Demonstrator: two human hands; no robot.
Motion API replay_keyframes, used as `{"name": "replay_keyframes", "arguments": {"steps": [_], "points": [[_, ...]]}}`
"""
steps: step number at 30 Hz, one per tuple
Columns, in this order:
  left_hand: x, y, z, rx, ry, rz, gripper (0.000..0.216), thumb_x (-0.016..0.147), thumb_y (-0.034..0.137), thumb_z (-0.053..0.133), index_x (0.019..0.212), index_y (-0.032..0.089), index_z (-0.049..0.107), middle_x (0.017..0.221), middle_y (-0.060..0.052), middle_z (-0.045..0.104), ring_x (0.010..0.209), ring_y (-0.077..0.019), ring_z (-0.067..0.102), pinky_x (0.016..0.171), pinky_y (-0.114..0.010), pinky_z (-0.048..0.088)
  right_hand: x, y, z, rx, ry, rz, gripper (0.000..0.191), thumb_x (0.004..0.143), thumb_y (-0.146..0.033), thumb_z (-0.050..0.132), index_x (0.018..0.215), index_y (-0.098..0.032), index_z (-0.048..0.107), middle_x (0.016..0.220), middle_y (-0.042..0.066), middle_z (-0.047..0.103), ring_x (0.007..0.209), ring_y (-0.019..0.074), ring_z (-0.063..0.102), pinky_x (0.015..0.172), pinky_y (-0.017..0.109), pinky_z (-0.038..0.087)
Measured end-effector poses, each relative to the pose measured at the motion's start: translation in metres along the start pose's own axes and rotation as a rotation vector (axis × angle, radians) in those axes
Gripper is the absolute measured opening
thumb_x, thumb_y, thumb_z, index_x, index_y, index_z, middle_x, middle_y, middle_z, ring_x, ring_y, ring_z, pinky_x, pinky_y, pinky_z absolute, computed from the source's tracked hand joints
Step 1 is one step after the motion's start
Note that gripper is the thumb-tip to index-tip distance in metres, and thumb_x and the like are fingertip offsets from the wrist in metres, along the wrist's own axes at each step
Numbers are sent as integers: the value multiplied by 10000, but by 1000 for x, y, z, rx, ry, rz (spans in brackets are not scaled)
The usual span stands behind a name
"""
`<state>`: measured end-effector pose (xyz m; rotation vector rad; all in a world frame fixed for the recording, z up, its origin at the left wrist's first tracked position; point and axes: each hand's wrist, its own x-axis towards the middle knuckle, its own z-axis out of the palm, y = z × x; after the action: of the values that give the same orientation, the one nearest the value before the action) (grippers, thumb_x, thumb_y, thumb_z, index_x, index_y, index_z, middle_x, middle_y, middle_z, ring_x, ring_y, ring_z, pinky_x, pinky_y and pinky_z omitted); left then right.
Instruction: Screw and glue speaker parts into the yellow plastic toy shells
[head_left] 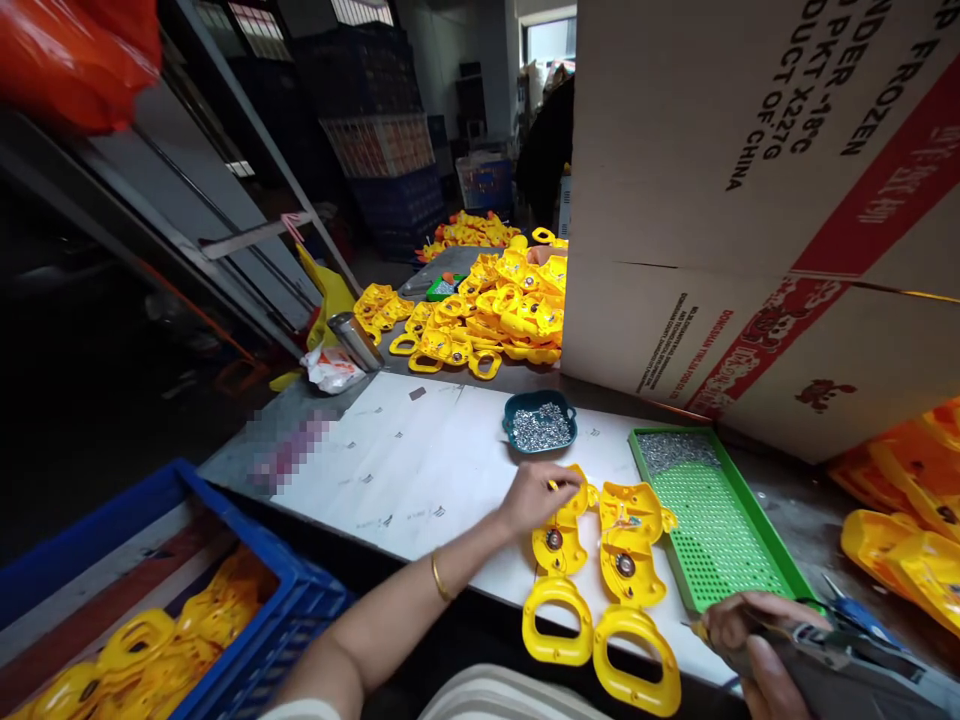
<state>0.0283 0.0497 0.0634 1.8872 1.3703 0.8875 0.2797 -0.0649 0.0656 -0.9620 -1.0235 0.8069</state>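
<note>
Two yellow plastic shell halves with ring handles lie side by side before me, a left shell (559, 545) and a right shell (630, 560). Each has a round metal part inside, and thin wires show in the right one. My left hand (541, 497) rests at the top of the left shell, fingers pinched together; what they hold is hidden. An electric screwdriver (840, 655) is gripped in my right hand (761, 640), its tip pointing left near the table's front edge. Behind the shells stands a dark green dish (538, 425) of small screws.
A green perforated tray (724, 530) with screws at its far end sits right of the shells. A large cardboard box (750, 250) stands behind it. Yellow shells (502, 310) are heaped at the back. At lower left, a blue crate (247, 600) holds more shells.
</note>
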Motion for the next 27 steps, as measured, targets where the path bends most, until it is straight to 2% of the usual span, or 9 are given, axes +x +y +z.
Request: {"name": "replay_keyframes", "arguments": {"steps": [3,4,8,15,20,27], "points": [[-49,11,27,-207,5,34,154,772,167,698,867,250,785,835,-16,770,724,-159,718,705,-251,580,0,-8,13,25,57,50,245,706,-370,747,893,-231,670,569,3,635,444,172,586,441,340,538],[-63,13,34,-241,1,25,151,771,171,703,864,255,787,819,-19,769,705,-161,714,692,-255,578,-1,-12,17,37,38,50,245,715,-380,734,898,-229,675,560,-1,624,443,172,579,440,346,532],[-96,22,42,-258,-94,-13,181,819,180,663,960,212,774,856,-54,768,729,-165,714,702,-254,573,-8,-30,30,117,-40,-97,240,730,-387,691,914,-234,689,530,-8,598,441,181,567,395,330,479],[-100,24,40,-195,-230,150,253,914,212,575,1130,170,701,1023,-74,751,829,-148,713,748,-233,559,-7,-49,50,216,-71,-93,222,807,-379,624,970,-230,647,517,-37,558,409,148,524,399,297,470],[-99,28,40,-115,-247,244,360,941,221,541,1294,166,589,1023,-73,747,826,-138,708,782,-232,554,-3,-40,51,235,-221,-143,226,843,-375,585,1029,-247,606,518,-56,549,407,132,525,405,273,468],[-98,23,44,-79,-306,295,491,946,195,523,1429,210,435,1028,-36,744,920,-140,703,864,-240,545,-1,-34,52,288,-211,-105,221,833,-362,628,1019,-244,626,521,-43,562,407,136,536,395,272,450]]}}
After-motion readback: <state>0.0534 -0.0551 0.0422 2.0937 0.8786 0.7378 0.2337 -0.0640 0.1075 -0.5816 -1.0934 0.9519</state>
